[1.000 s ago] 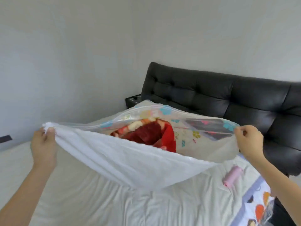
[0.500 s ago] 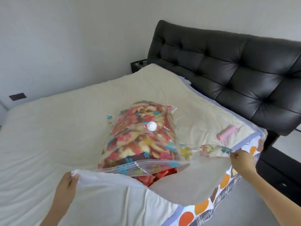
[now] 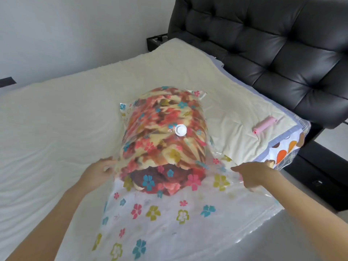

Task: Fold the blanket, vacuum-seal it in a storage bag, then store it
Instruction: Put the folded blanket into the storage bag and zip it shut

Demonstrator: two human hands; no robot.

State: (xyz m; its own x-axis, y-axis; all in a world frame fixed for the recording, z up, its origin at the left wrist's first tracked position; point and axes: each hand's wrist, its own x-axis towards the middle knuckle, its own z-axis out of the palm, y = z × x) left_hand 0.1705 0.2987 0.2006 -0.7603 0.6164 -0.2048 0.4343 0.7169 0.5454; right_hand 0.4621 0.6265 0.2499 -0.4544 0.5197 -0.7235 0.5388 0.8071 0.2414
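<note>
Bed [image 3: 56,119] holds bagged blanket [image 3: 162,113] between left hand [image 3: 99,171] and right hand [image 3: 253,175], loose fingers [image 3: 107,163] touching it.

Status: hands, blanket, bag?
Left hand against bagged blanket. Right hand presses storage bag. Blanket inside, puffy; valve on top. Pink cylinder apart, nothing blocking.

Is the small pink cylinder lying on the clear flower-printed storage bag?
No, the small pink cylinder lies on the cream bed cover, apart from the clear flower-printed storage bag.

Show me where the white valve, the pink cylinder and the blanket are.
white valve [image 3: 181,130]: head view, centre of its cap.
pink cylinder [image 3: 265,123]: head view, middle of its body.
blanket [image 3: 165,113]: head view, top of the bundle.
</note>
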